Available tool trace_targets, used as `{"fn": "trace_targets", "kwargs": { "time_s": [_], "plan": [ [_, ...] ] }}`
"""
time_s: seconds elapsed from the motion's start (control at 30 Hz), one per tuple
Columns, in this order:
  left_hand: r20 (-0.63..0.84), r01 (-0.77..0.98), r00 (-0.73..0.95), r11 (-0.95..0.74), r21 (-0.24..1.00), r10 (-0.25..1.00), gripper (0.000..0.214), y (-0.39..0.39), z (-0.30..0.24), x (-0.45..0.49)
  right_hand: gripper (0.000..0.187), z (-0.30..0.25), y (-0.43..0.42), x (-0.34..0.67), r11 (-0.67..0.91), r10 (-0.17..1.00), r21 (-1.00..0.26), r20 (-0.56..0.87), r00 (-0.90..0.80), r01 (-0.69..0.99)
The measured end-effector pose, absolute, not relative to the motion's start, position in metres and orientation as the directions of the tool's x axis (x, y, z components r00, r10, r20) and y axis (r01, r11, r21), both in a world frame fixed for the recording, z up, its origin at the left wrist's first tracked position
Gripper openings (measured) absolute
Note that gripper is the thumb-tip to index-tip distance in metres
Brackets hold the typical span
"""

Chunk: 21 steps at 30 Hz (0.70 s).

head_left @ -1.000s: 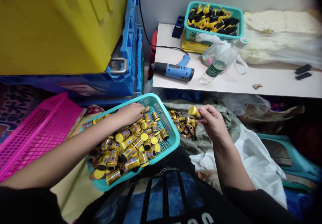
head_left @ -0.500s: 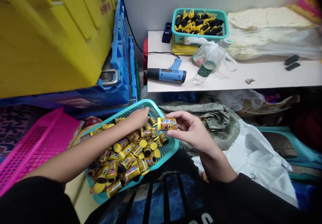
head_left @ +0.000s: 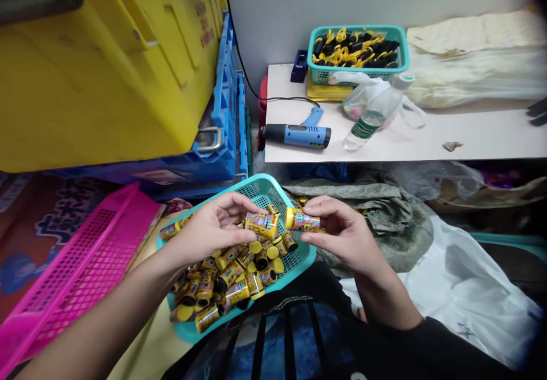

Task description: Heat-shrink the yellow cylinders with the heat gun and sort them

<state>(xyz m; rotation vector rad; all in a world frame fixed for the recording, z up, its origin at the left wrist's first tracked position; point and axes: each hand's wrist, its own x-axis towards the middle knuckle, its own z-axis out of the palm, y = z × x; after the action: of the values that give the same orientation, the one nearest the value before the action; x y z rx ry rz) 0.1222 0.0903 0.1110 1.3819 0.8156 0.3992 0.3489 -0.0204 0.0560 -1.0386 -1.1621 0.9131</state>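
A teal basket [head_left: 282, 192] rests on my lap, filled with several small yellow-labelled cylinders [head_left: 226, 277] with yellow caps. My left hand [head_left: 213, 229] is closed on one cylinder [head_left: 261, 224], held above the basket. My right hand [head_left: 342, 232] pinches a second cylinder [head_left: 302, 219], yellow cap pointing left. The two cylinders sit end to end, almost touching, over the basket's far corner.
A pink basket [head_left: 81, 266] lies at the left. Yellow [head_left: 106, 66] and blue crates [head_left: 222, 123] stack behind it. On the white table [head_left: 427, 135] are a blue heat gun [head_left: 299, 135], a plastic bottle [head_left: 374, 115] and another teal basket [head_left: 359, 49]. Cloth and plastic bags [head_left: 448, 277] lie at the right.
My left hand lifted out of the basket with a cylinder. My right hand brought its cylinder leftward, so both now meet above the basket.
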Motion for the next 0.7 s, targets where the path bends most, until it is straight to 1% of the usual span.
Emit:
{"fn": "trace_targets", "kwargs": {
  "time_s": [0.1, 0.17, 0.23, 0.3, 0.37, 0.47, 0.53, 0.57, 0.6, 0.63, 0.67, 0.7],
  "plan": [
    [-0.288, 0.217, 0.633, 0.192, 0.957, 0.719, 0.041, 0.087, 0.113, 0.128, 0.031, 0.056, -0.027, 0.353, 0.259, 0.949, -0.965, 0.245, 0.201, -0.048],
    [-0.341, 0.240, 0.602, 0.244, 0.940, 0.722, 0.041, 0.086, 0.113, 0.134, 0.029, 0.056, -0.031, 0.357, 0.207, 0.961, -0.974, 0.184, 0.206, -0.092],
    [-0.413, 0.273, 0.584, 0.311, 0.911, 0.699, 0.043, 0.085, 0.111, 0.140, 0.026, 0.056, -0.034, 0.363, 0.151, 0.972, -0.982, 0.126, 0.201, -0.117],
    [-0.463, 0.292, 0.584, 0.360, 0.886, 0.667, 0.047, 0.085, 0.109, 0.147, 0.025, 0.058, -0.036, 0.370, 0.126, 0.973, -0.987, 0.103, 0.208, -0.101],
    [-0.482, 0.292, 0.591, 0.385, 0.876, 0.647, 0.050, 0.084, 0.106, 0.155, 0.027, 0.060, -0.037, 0.379, 0.119, 0.970, -0.992, 0.105, 0.219, -0.049],
    [-0.486, 0.290, 0.609, 0.394, 0.872, 0.627, 0.051, 0.084, 0.101, 0.172, 0.036, 0.065, -0.039, 0.400, 0.103, 0.964, -0.991, 0.121, 0.235, 0.088],
    [-0.490, 0.322, 0.631, 0.372, 0.871, 0.601, 0.050, 0.085, 0.097, 0.189, 0.044, 0.065, -0.042, 0.420, 0.032, 0.971, -0.971, 0.086, 0.221, 0.238],
    [-0.485, 0.342, 0.644, 0.345, 0.874, 0.591, 0.050, 0.085, 0.096, 0.197, 0.046, 0.063, -0.044, 0.432, -0.035, 0.981, -0.943, 0.030, 0.190, 0.330],
    [-0.471, 0.363, 0.655, 0.300, 0.882, 0.591, 0.052, 0.085, 0.094, 0.204, 0.048, 0.061, -0.046, 0.443, -0.124, 0.986, -0.894, -0.062, 0.156, 0.430],
    [-0.445, 0.389, 0.670, 0.230, 0.892, 0.594, 0.054, 0.085, 0.092, 0.209, 0.048, 0.059, -0.048, 0.455, -0.228, 0.973, -0.818, -0.179, 0.143, 0.528],
    [-0.405, 0.413, 0.693, 0.132, 0.901, 0.597, 0.055, 0.084, 0.091, 0.211, 0.049, 0.056, -0.050, 0.465, -0.336, 0.940, -0.719, -0.294, 0.171, 0.609],
    [-0.347, 0.429, 0.722, 0.006, 0.903, 0.598, 0.054, 0.082, 0.089, 0.211, 0.052, 0.054, -0.053, 0.474, -0.434, 0.896, -0.616, -0.376, 0.239, 0.658]
  ]
}}
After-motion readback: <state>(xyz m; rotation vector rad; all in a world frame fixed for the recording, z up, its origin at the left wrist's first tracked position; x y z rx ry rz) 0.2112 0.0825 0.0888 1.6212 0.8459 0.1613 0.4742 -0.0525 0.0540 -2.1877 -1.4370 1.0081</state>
